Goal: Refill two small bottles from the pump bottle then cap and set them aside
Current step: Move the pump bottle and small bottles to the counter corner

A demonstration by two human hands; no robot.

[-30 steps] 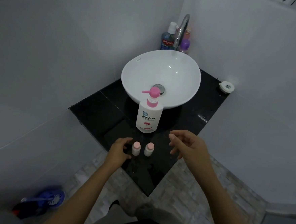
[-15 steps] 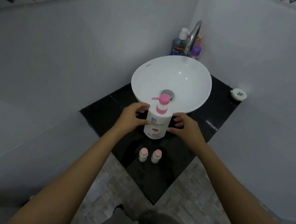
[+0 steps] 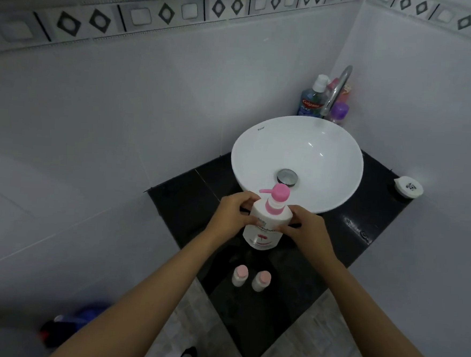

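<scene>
A white pump bottle [image 3: 263, 236] with a pink pump head stands on the black counter [image 3: 188, 203] in front of the basin. My left hand [image 3: 230, 215] grips its left side and my right hand [image 3: 304, 227] grips its right side, both near the shoulder. Two small white bottles with pink caps, one on the left [image 3: 240, 275] and one on the right [image 3: 261, 281], stand side by side near the counter's front corner, below my hands and untouched.
A white round basin [image 3: 328, 145] sits behind the pump bottle, with a chrome tap [image 3: 338, 88] and several toiletry bottles [image 3: 313, 98] in the corner. A small white round case [image 3: 408, 186] lies at the counter's right edge. White tiled walls close in on both sides.
My hands left the small bottles and moved up to the pump bottle, closing on both its sides. The view has tilted upward, showing more wall.
</scene>
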